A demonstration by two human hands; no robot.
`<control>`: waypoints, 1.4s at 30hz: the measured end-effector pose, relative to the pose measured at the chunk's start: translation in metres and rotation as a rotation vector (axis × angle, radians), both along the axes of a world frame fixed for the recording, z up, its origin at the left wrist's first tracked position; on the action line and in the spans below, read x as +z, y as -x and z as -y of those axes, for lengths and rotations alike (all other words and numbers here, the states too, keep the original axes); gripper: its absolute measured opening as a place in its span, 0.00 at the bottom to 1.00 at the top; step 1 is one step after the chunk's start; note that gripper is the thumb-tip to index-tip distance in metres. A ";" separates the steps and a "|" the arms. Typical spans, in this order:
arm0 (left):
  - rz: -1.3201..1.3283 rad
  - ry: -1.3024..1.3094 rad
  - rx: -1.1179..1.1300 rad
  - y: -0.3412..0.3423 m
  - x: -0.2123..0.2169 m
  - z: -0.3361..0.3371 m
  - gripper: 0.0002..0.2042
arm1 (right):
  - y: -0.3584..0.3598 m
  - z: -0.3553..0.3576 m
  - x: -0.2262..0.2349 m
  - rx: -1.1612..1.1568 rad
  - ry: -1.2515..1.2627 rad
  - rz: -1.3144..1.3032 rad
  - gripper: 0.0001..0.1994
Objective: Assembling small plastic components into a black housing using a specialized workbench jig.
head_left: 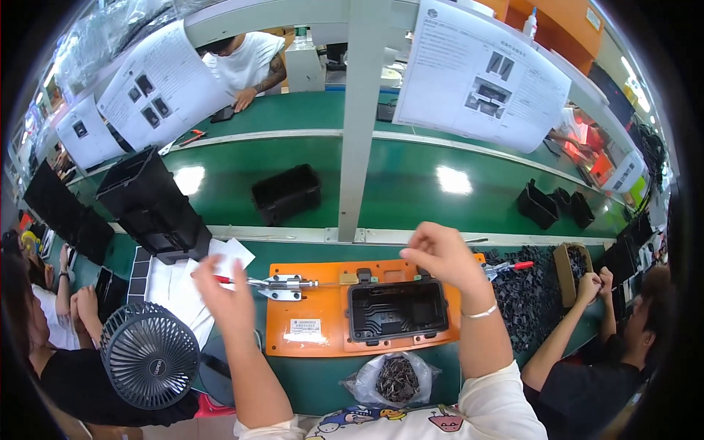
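A black fan (149, 356) stands at the near left of the green worktop (308, 370). White papers (183, 282) lie beside it, with a stack of black boxes (150, 205) behind them. One black box (286, 193) sits alone on the long green belt (411, 183). More black boxes (554, 205) sit far right on the belt. A pile of small black parts (528, 293) lies to the right, near a brown box (570, 271). White sheets (480, 73) hang above. A grey post (359, 117) stands in the middle.
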State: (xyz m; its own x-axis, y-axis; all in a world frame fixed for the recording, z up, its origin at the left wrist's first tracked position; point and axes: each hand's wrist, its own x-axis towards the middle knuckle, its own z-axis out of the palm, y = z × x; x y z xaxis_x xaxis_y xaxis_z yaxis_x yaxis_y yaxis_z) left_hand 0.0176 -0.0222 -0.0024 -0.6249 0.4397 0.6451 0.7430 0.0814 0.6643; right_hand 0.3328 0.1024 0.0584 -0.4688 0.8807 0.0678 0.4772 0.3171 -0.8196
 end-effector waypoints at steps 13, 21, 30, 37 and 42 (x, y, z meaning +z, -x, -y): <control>-0.192 0.732 -0.717 -0.111 0.036 0.006 0.12 | -0.067 0.061 -0.021 -0.244 -0.254 0.196 0.13; -0.062 0.401 -0.733 -0.112 0.055 0.033 0.13 | -0.066 0.090 0.009 -0.181 -0.399 -0.258 0.16; 0.419 0.398 -0.905 -0.123 0.021 0.007 0.07 | -0.051 0.105 0.017 -0.081 -0.654 -0.406 0.17; 0.718 0.395 -1.077 -0.128 0.029 -0.017 0.08 | -0.065 0.096 0.006 -0.186 -0.497 -0.547 0.14; 1.023 0.571 -1.068 -0.137 0.034 -0.099 0.10 | -0.080 0.116 0.008 0.172 -0.261 -1.357 0.06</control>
